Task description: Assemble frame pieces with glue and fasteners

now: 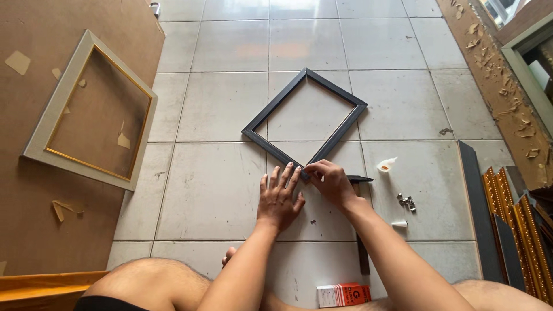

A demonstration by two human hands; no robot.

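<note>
A black square picture frame (278, 102) lies on the tiled floor, turned like a diamond with one corner pointing at me. My left hand (279, 197) rests flat on the floor with fingers spread, fingertips touching that near corner. My right hand (329, 180) pinches the same corner from the right side. A hammer (361, 242) lies under my right forearm, its head beside my right hand.
A grey frame with gold inner edge (53, 118) lies on a brown board (34, 219) at left. A small glue bottle (386, 165), several metal fasteners (406, 201) and a white cap (400, 224) lie at right. Moulding strips (507, 213) are stacked far right; a small red-and-white box (343, 294) lies near my knees.
</note>
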